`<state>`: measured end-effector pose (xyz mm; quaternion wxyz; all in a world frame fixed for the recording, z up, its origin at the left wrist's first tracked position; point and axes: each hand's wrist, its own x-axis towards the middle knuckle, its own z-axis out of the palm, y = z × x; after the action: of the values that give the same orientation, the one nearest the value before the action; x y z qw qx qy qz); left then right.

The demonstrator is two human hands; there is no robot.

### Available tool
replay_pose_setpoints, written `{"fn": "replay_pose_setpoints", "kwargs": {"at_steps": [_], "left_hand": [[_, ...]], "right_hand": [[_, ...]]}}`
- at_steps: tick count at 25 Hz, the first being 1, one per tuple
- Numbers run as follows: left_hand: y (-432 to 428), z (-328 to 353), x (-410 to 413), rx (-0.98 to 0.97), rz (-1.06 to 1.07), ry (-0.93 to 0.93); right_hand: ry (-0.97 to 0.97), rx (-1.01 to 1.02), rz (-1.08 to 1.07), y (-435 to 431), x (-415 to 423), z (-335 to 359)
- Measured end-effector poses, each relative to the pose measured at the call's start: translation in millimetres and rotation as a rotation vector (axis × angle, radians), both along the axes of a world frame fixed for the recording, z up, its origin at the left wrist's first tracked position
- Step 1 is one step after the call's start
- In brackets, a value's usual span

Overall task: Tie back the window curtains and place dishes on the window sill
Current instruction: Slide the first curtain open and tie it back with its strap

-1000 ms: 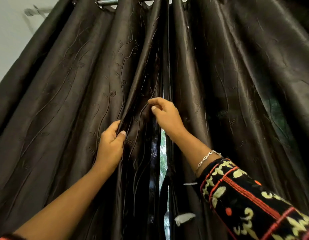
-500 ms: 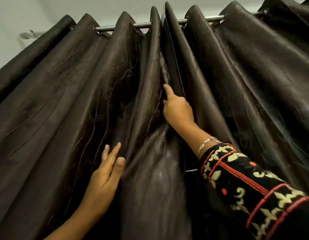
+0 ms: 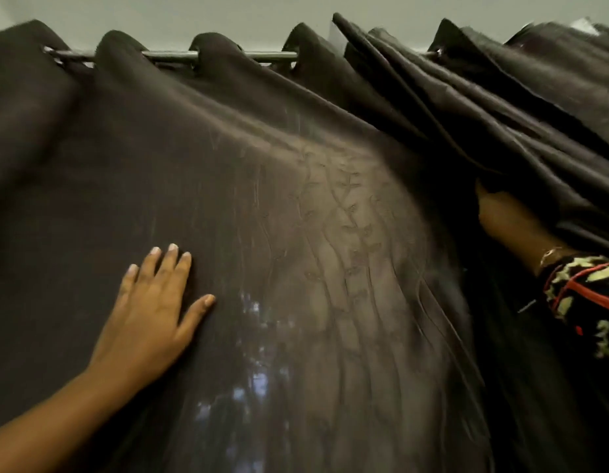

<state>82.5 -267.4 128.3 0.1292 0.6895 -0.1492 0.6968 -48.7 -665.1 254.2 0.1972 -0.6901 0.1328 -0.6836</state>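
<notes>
Metal rod (image 3: 170, 56) — dark curtains (image 3: 228, 165) along it

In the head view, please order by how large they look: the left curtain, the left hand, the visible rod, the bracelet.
1. left curtain, filling most of the view
2. left hand, enlarged by nearness to the camera
3. rod, only short pieces showing between folds
4. bracelet, small and blurred
</notes>
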Motion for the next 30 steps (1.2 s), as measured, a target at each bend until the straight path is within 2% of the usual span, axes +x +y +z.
{"fn": "replay_pose_setpoints", "kwargs": {"at_steps": [4,7,10,14,19,23,30], "left_hand": [[-59.0,16.7,-3.5,0.037,0.053,-0.017],[-82.8,24.3,-7.3,0.065,0.107,-0.005],[-85.1,24.2,-9.7,0.082,0.150,-0.004],[-61.5,20.6,-9.0,0.075,0.109,-0.035],[-8.3,11.5,-11.0,0.065,0.106,-0.065],[54.7,2.8,-21.5,0.100,0.137,-0.095],[189.5,-27.4,-25.4,0.087,0.174,-0.051]], "right_hand": [[0.044,-0.034,-0.301,-100.6,-40.5,9.6],[0.008,0.013,-0.303,-133.1,-52.7,22.1],[-0.014,-0.020,-0.299,-122.8,-42.2,25.5],[-0.111,-0.087,-0.341,-107.9,-24.1,6.3],[-0.123,0.031,-0.280,-43.3,-15.4,-23.3],[-0.094,-0.086,-0.554,32.7,-15.8,-41.5],[-0.187,-0.319,-0.499,187.1,-9.5,-48.9]]}}
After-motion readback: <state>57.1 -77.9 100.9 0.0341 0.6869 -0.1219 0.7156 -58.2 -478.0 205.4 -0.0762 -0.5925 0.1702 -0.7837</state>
